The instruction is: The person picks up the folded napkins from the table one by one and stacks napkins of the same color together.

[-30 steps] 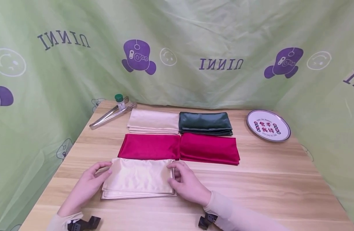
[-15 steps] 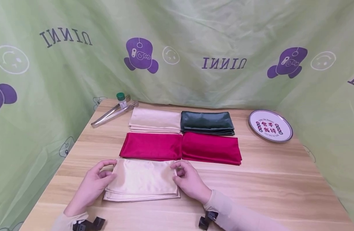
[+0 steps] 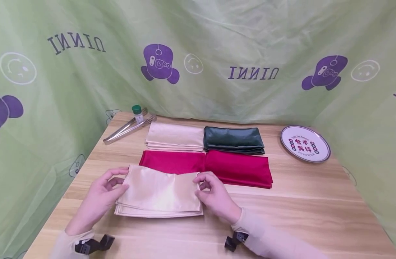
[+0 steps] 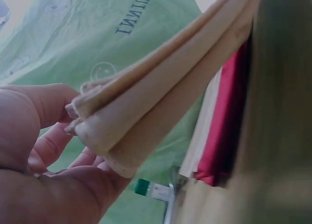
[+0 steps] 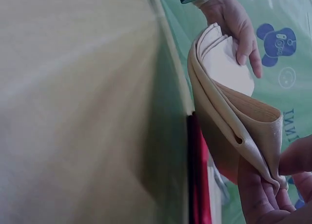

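Your left hand (image 3: 102, 196) pinches the left end of the folded cream cloth (image 3: 162, 189), thumb on the near side and fingers on the far side, and your right hand (image 3: 215, 198) pinches its right end the same way. You have that cloth raised off the wooden table (image 3: 298, 219) at the near left, its layers bowed and slightly fanned, as both wrist views show. Just beyond it lies the left red cloth (image 3: 172, 160), partly hidden by it from the head view, with the right red cloth (image 3: 240, 169) beside that one. Farther still you have the far cream cloth (image 3: 175, 136) on the left, next to the dark green cloth (image 3: 233, 139). At the far left are metal tongs (image 3: 128, 131) and a green-capped bottle (image 3: 138, 115); at the far right sits a white plate (image 3: 305, 144), before a green curtain (image 3: 201, 97).
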`<state>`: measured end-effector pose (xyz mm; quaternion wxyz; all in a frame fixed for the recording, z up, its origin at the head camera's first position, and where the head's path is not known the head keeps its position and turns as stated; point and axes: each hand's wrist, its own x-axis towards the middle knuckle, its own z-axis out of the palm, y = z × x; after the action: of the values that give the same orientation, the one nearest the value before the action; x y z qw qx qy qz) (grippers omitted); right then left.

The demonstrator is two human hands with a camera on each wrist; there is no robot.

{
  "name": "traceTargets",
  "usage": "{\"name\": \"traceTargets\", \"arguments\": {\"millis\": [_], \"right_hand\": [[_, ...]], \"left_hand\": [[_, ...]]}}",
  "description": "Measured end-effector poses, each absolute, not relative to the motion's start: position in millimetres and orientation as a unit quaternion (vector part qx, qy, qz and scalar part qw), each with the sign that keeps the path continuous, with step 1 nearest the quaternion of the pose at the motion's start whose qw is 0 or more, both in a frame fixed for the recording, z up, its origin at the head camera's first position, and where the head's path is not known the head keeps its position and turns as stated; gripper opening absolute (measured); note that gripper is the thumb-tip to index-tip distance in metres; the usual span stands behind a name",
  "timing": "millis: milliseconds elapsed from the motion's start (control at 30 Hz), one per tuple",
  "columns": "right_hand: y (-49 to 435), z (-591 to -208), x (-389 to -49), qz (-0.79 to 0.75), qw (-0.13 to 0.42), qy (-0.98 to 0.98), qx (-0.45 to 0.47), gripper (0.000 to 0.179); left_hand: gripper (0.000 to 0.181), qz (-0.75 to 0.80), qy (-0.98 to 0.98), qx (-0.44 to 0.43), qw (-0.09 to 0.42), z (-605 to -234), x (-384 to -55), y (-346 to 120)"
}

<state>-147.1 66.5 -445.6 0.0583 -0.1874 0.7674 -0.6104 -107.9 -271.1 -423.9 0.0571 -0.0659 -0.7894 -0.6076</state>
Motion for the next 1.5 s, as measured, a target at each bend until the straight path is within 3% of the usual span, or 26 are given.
{"name": "traceTargets", "arguments": {"millis": [167, 467, 867, 1000, 1233, 1500], "right_hand": [[67, -434, -181, -0.613, 0.032, 0.772, -0.164, 0.03], [58, -424, -268, -0.607, 0.011, 0.789, -0.093, 0.03], [47, -425, -341, -0.561, -0.008, 0.825, -0.064, 0.04], [46, -429, -357, -0.554, -0.006, 0.831, -0.054, 0.043], [45, -440, -369, -0.523, 0.011, 0.85, -0.051, 0.046], [55, -447, -367, -0.527, 0.02, 0.848, -0.051, 0.043]], "left_hand": [[0.034, -0.567, -0.819, -0.045, 0.081, -406, -140, -273], [0.03, -0.536, -0.835, -0.049, 0.115, -396, -227, -266], [0.029, -0.51, -0.846, -0.041, 0.152, -398, -306, -245], [0.031, -0.507, -0.845, -0.042, 0.162, -399, -323, -239], [0.037, -0.506, -0.853, -0.003, 0.125, -414, -344, -238], [0.035, -0.486, -0.868, -0.013, 0.099, -435, -342, -247]]}}
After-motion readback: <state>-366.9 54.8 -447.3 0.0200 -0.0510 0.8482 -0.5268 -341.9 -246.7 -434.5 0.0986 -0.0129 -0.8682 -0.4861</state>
